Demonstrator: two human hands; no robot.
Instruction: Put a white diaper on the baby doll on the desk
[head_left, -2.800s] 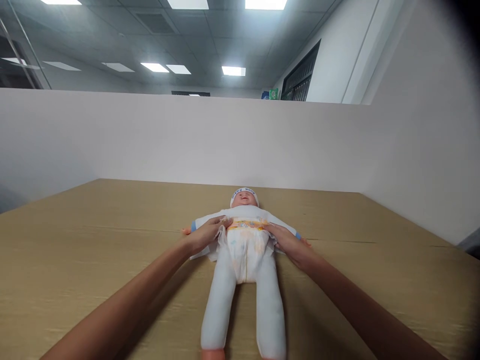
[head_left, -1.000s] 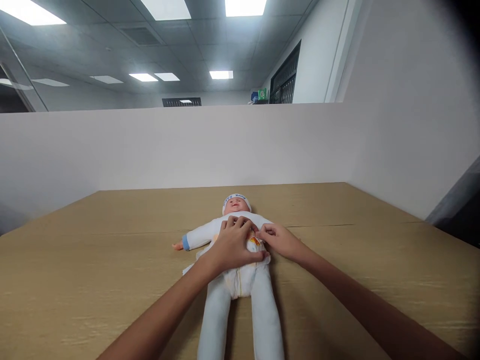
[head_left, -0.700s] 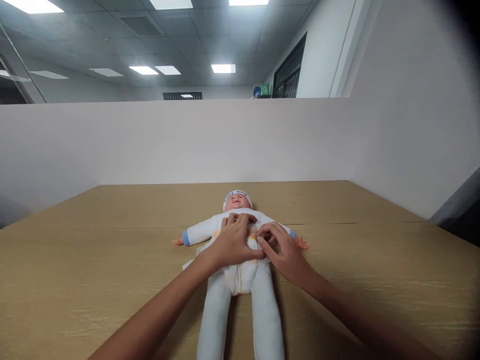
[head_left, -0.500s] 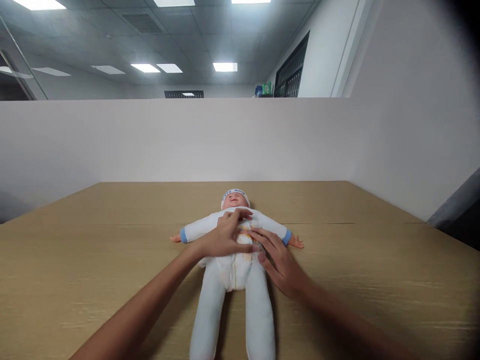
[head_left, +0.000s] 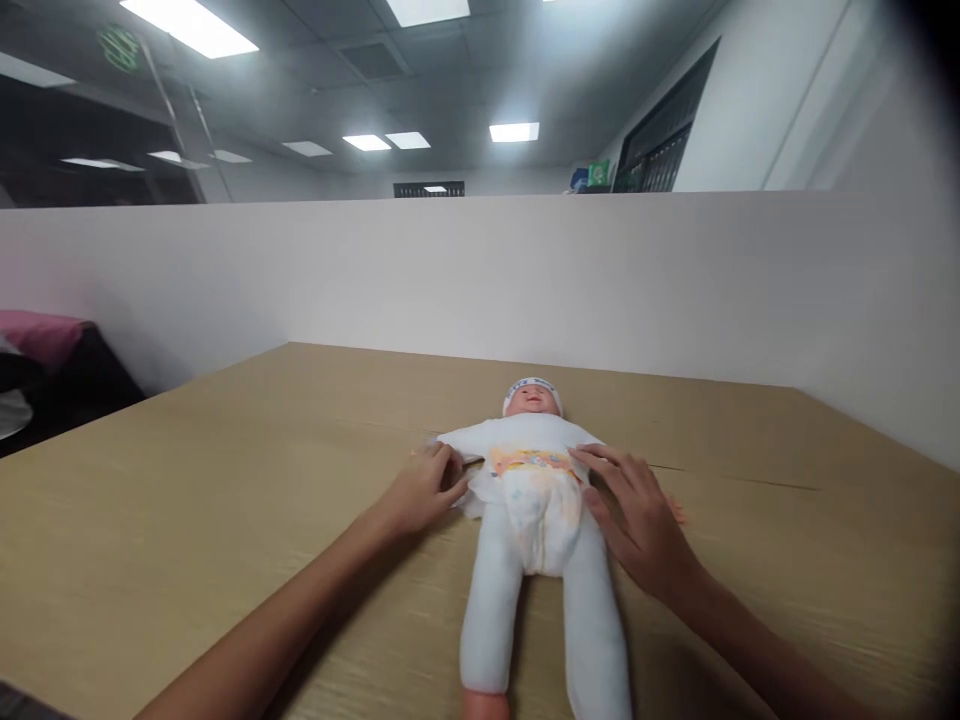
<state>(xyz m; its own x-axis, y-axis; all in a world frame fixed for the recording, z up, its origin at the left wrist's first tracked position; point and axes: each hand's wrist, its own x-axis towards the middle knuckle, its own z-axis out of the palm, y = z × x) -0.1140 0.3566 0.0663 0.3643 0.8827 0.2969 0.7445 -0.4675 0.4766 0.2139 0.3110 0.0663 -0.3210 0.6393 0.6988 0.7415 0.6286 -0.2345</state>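
Presently, the baby doll [head_left: 536,430] lies face up on the table [head_left: 352,420], its head toward the far white partition [head_left: 487,280]. A printed diaper [head_left: 541,505] covers its hips. My left hand [head_left: 420,490] has curled fingers at the diaper's flared left edge; whether they pinch it, I cannot tell. My right hand [head_left: 641,520] has fingers spread at its right side.

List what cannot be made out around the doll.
Head view: feet of the doll, cut off by the bottom edge.
Head view: headband lettering, too small and blurred.
Head view: whether the left hand grips the diaper; the hand hides this.
Head view: pink item, cut off by left edge.
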